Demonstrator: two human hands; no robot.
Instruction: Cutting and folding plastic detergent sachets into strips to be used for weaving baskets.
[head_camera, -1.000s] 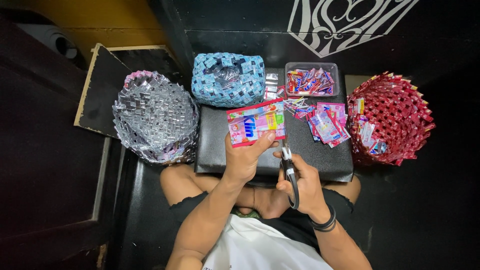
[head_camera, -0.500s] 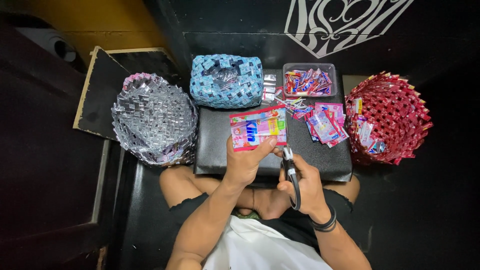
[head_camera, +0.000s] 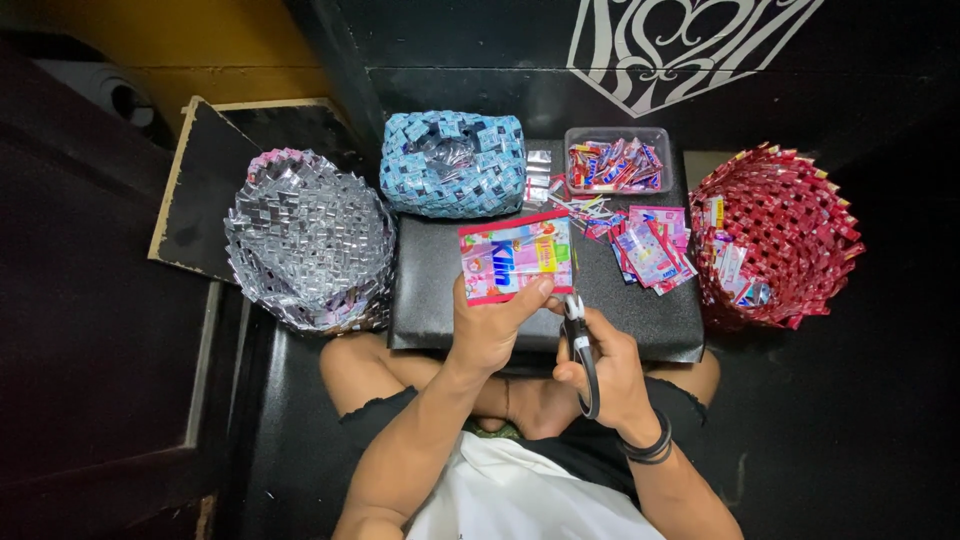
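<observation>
We see a black table (head_camera: 440, 310) over our lap. On it lie a blue woven basket (head_camera: 452, 163), a clear tub (head_camera: 617, 160) of strips, loose strips (head_camera: 588, 208) and a heap of pink wrappers (head_camera: 650, 246). Silver (head_camera: 308, 238) and red (head_camera: 778, 235) baskets flank it.

Left hand (head_camera: 492, 325) pinches a flat, rectangular pink sachet wrapper (head_camera: 516, 257) with a red border and blue and yellow patches, held up over the black desk (head_camera: 430, 290). To its right, a loose pile of cut pink wrappers (head_camera: 650, 248) lies fanned on the desk. Behind them, a clear plastic tub (head_camera: 617, 163) holds folded red, blue and white wrapper strips. Between tub and pile, a few thin coloured strips (head_camera: 585, 206) lie scattered. On the dark wall behind, a white ornamental sign (head_camera: 690, 45) shows only in part
</observation>
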